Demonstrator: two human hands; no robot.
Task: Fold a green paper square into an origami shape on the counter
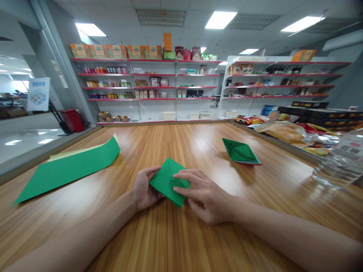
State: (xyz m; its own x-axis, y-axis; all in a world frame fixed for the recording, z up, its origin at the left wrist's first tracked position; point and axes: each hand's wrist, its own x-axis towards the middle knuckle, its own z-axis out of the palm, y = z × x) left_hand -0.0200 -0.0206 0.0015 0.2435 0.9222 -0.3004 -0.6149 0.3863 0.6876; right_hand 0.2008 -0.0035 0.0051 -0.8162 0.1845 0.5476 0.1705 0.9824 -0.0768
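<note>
A small folded square of green paper (167,174) is held above the table in front of me. My left hand (146,189) grips its left corner, thumb along the upper edge and the other fingers partly hidden beneath. My right hand (208,194) is at the paper's right side, with two fingertips lying on its upper face and the lower fingers bent near its edge. On the table to the right lies a stack of folded paper pieces (241,151), green on top with pale and red layers below. A stack of green and yellow paper sheets (76,166) lies at left, one end curling up.
The wooden table (136,241) has a seam down its middle. A clear plastic bottle (340,162) stands at the right edge, near packaged snacks (286,132) and black boxes (317,113). Stocked shelves (153,87) line the back. A red box (72,120) stands on the floor at left.
</note>
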